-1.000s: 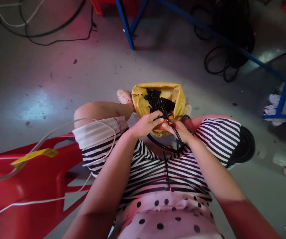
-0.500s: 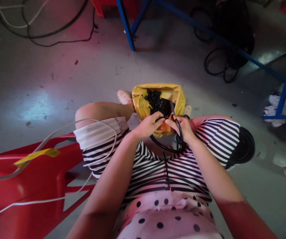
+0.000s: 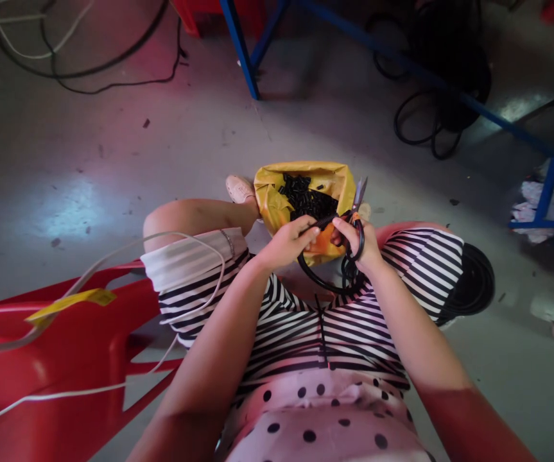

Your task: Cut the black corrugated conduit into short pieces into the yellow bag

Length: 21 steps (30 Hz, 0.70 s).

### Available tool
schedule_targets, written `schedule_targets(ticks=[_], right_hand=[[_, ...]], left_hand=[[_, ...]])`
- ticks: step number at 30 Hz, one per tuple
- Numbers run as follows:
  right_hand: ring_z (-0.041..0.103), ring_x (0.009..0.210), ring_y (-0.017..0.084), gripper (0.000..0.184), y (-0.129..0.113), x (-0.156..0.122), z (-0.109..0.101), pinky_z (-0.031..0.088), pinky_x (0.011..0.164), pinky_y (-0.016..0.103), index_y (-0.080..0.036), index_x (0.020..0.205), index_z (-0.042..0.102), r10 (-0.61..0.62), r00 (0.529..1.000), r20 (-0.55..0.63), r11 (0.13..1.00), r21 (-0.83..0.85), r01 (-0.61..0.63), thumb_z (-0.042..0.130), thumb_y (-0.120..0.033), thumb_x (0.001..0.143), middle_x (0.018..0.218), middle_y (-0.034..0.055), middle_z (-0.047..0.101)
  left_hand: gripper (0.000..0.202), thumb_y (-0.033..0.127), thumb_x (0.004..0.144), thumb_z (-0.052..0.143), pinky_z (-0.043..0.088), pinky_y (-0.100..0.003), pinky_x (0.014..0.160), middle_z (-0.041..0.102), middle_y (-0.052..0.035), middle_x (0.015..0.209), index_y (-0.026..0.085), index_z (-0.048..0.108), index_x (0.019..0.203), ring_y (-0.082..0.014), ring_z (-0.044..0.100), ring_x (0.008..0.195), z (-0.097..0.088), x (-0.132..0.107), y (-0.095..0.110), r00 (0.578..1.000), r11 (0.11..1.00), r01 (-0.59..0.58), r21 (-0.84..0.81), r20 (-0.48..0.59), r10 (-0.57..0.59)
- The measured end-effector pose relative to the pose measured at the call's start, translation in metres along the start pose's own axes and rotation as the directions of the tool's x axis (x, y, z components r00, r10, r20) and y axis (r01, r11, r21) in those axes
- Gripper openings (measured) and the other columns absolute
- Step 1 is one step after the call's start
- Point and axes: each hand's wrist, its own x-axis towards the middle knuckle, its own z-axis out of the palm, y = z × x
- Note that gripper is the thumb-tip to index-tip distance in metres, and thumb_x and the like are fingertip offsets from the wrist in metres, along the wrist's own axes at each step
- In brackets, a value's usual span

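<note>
Both hands meet above the front rim of a yellow bag (image 3: 269, 199) standing between the feet. My left hand (image 3: 289, 242) is closed around a black cable (image 3: 312, 277), whose dark, ribbed-looking end section spans the gap between my hands. Scissors (image 3: 361, 196) with black handles hang on my right hand (image 3: 362, 247), their blades pointing up and away beside the bag's right rim. The right thumb and fingertips also pinch the cable's end section. Inside the bag lie many short black tube pieces (image 3: 300, 192). Part of the cable loops down between the legs.
A red plastic stool (image 3: 55, 378) stands at the left, with a white cord (image 3: 79, 390) running over it. Coiled black cable (image 3: 476, 282) lies by the right knee. Ahead are a blue metal frame (image 3: 241, 51) and a dark bundle with cables (image 3: 459, 77).
The scissors have swung from over the bag's opening to its right side, blades now pointing up. My right fingers have shifted onto the cable's end section. A small black piece shows higher in the bag.
</note>
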Motion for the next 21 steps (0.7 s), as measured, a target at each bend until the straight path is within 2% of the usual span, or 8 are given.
schedule_targets(ticks=[3, 8, 15, 21], right_hand=[[0.057, 0.065, 0.017, 0.055, 0.0069, -0.0015, 0.0011, 0.047, 0.064, 0.031, -0.021, 0.077, 0.059, -0.004, 1.0, 0.003, 0.996, -0.087, 0.004, 0.075, -0.074, 0.077, 0.068, 0.0007, 0.06], [0.054, 0.067, 0.016, 0.058, 0.0076, -0.0059, 0.0053, 0.039, 0.063, 0.029, -0.02, 0.075, 0.059, 0.037, 0.989, 0.142, 0.977, -0.214, -0.006, 0.074, -0.076, 0.077, 0.068, -0.0011, 0.057], [0.05, 0.065, 0.015, 0.054, 0.0035, -0.0084, 0.0037, 0.037, 0.062, 0.029, -0.02, 0.078, 0.06, 0.043, 0.983, 0.18, 0.952, -0.305, 0.014, 0.074, -0.073, 0.079, 0.069, -0.0021, 0.057], [0.052, 0.067, 0.015, 0.053, 0.005, -0.0091, 0.0043, 0.039, 0.065, 0.029, -0.02, 0.084, 0.062, 0.039, 0.973, 0.227, 0.932, -0.36, 0.047, 0.071, -0.072, 0.081, 0.073, -0.0015, 0.06]], left_hand=[[0.037, 0.056, 0.096, 0.062, 0.043, -0.025, 0.063, 0.054, 0.0027, 0.071, 0.019, 0.063, 0.1, -0.0127, 0.051, 0.064, -0.0056, -0.0009, 0.0037, 0.987, 0.999, -0.021, -0.034, -0.157, 0.016], [0.044, 0.062, 0.095, 0.062, 0.046, -0.026, 0.072, 0.058, 0.0, 0.079, 0.018, 0.064, 0.099, -0.0147, 0.055, 0.077, -0.0095, -0.0011, 0.004, 0.961, 0.996, -0.072, -0.051, -0.27, 0.056], [0.035, 0.053, 0.097, 0.059, 0.047, -0.027, 0.08, 0.062, -0.0019, 0.088, 0.018, 0.062, 0.098, -0.0154, 0.057, 0.083, -0.0077, 0.0005, 0.0041, 0.938, 0.994, -0.111, 0.013, -0.33, 0.109], [0.027, 0.044, 0.098, 0.055, 0.048, -0.028, 0.084, 0.065, -0.003, 0.091, 0.018, 0.062, 0.096, -0.0172, 0.06, 0.088, -0.0066, 0.0003, 0.0042, 0.95, 0.988, -0.103, 0.114, -0.284, 0.132]])
